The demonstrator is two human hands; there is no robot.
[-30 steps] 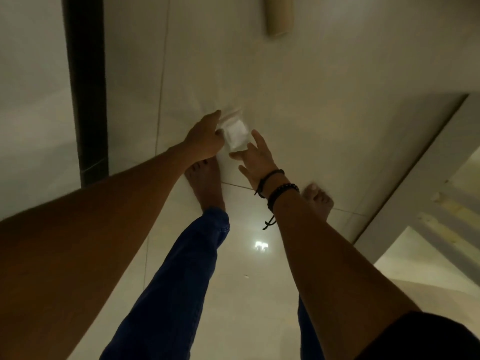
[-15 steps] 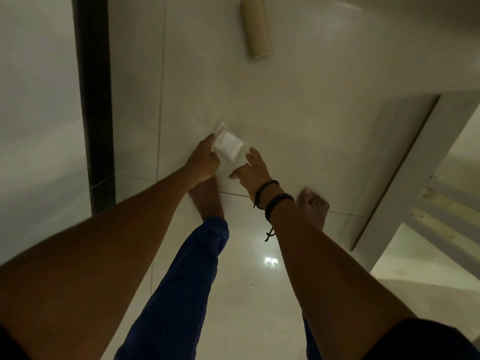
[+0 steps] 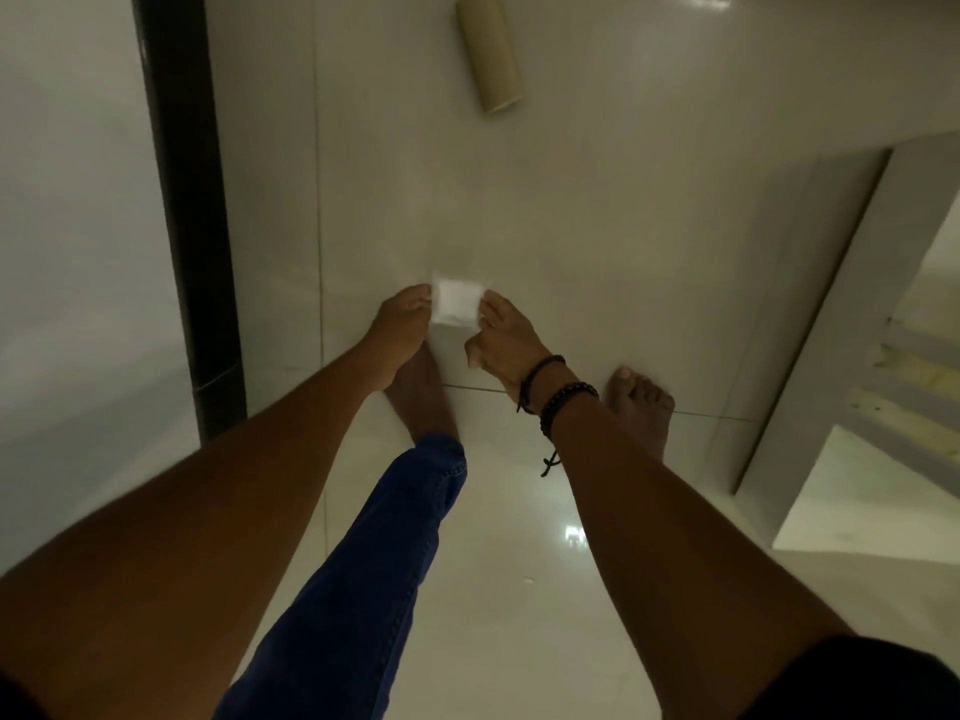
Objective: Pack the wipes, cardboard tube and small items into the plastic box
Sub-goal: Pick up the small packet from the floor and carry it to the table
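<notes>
A small white wipe packet is held low over the pale tiled floor. My left hand pinches its left edge and my right hand pinches its right edge. The packet faces up, flat between the two hands. A beige cardboard tube lies on the floor farther ahead, near the top of the view. No plastic box is in view.
My bare feet stand on the glossy floor just behind the hands. A dark vertical strip runs down the left. A white frame or step edge slants along the right.
The right hand has closed onto the packet's right edge; earlier only the left hand held it. The view tilted so the cardboard tube shows more fully.
</notes>
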